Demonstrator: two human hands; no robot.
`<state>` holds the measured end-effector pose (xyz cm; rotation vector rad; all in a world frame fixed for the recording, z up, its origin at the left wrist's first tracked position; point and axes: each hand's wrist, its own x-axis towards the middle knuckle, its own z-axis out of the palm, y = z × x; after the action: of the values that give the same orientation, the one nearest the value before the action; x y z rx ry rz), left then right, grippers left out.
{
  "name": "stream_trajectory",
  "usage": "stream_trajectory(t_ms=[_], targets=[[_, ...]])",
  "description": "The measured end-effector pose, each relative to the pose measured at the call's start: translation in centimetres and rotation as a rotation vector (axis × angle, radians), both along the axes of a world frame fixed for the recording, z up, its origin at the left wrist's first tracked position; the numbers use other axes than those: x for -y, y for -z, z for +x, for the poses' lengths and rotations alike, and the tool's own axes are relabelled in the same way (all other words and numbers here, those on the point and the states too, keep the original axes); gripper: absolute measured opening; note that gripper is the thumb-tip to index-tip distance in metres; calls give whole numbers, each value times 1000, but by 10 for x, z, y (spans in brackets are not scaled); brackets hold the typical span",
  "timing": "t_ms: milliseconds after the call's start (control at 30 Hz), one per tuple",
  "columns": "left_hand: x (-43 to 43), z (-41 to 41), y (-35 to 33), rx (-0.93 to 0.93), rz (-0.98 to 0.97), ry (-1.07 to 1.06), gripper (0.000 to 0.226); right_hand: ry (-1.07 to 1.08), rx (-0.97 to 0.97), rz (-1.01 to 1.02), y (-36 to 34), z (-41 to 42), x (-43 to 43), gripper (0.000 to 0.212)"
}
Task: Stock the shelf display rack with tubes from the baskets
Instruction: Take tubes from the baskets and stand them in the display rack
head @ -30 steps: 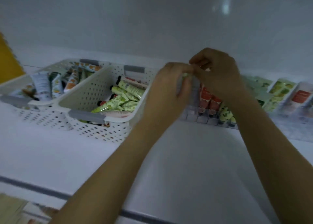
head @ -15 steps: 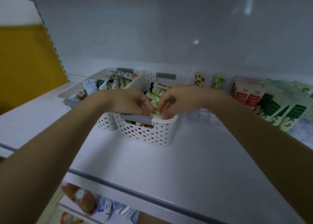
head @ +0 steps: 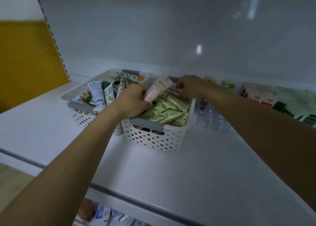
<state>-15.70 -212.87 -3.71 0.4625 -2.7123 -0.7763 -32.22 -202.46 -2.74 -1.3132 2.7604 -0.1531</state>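
Left grip (head: pixel 135 102) wrapped round a pink tube (head: pixel 158 89), tilted up over the white basket (head: pixel 153 140). Right grip (head: pixel 189 87) just beyond, at the basket's far end, fingers curled down; can't tell if it holds anything. Green tubes (head: pixel 168 112) lie under both grips. Second basket (head: pixel 80 118) left of left grip, clear rack (head: pixel 212 118) right of right grip, all on the shelf (head: pixel 171 174).

A white shelf (head: pixel 171 174) is backed by a glossy white panel (head: pixel 153 29), on which light is reflected; a yellow wall (head: pixel 25 63) is seen at left.
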Motion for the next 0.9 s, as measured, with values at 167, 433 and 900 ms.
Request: stream_trajectory(t_ms=[167, 433, 900], targets=[[0, 4, 3, -242, 98, -81, 38, 12, 49, 157, 6, -11, 20, 31], [2, 4, 6, -294, 171, -68, 38, -9, 153, 166, 2, -7, 15, 37], [1, 13, -4, -424, 777, 43, 28, -43, 108, 294, -1, 6, 2, 30]])
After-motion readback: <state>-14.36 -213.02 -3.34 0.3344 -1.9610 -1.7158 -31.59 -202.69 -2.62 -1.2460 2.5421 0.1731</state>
